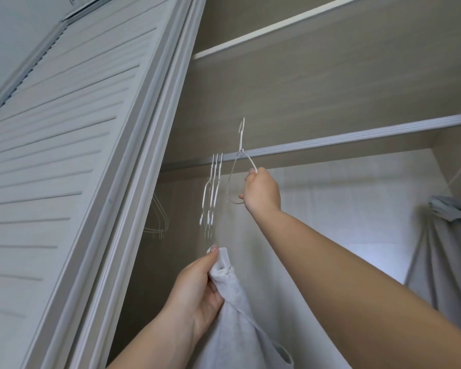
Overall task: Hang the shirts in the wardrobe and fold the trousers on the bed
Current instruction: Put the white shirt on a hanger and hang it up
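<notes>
The right hand (261, 190) grips a white wire hanger (241, 166) by its shoulder, its hook raised above the wardrobe rail (357, 138). The left hand (197, 283), lower down, clutches the bunched top of a white shirt (237, 315), which hangs below it. Three empty hangers (212, 193) hang on the rail just left of the held one. A grey garment (442, 251) hangs at the far right; a louvred door (64, 155) stands left.

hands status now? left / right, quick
Left hand: closed, gripping the white shirt.
Right hand: closed, holding a white wire hanger with its hook above the rail.
</notes>
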